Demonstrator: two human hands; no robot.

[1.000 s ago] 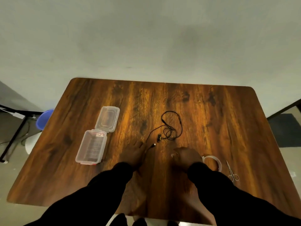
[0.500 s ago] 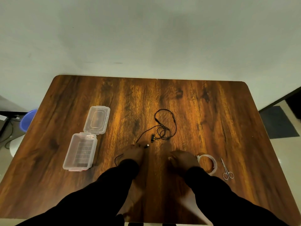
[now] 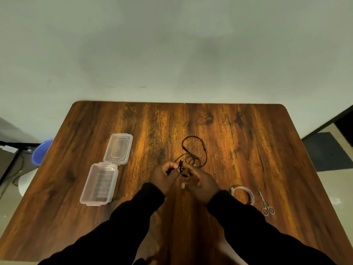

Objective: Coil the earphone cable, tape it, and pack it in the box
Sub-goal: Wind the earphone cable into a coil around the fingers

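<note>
A black earphone cable [image 3: 194, 150] lies in loose loops on the middle of the wooden table [image 3: 248, 142]. Its near end is lifted between my two hands. My left hand [image 3: 165, 177] pinches the plug end of the cable. My right hand [image 3: 201, 183] is closed around the cable just right of that, and what its fingers hold is partly hidden. A clear plastic box [image 3: 99, 184] stands open at the left, its lid [image 3: 118, 149] lying flat behind it. A roll of clear tape [image 3: 242, 194] lies right of my right wrist.
Small silver scissors [image 3: 266, 204] lie right of the tape roll. A blue bin [image 3: 41, 152] stands on the floor past the table's left edge. A pale wall rises behind the far edge of the table.
Both hands have come up off the table and moved together. My left hand has picked up the plug end, and my right hand has closed on the cable beside it.
</note>
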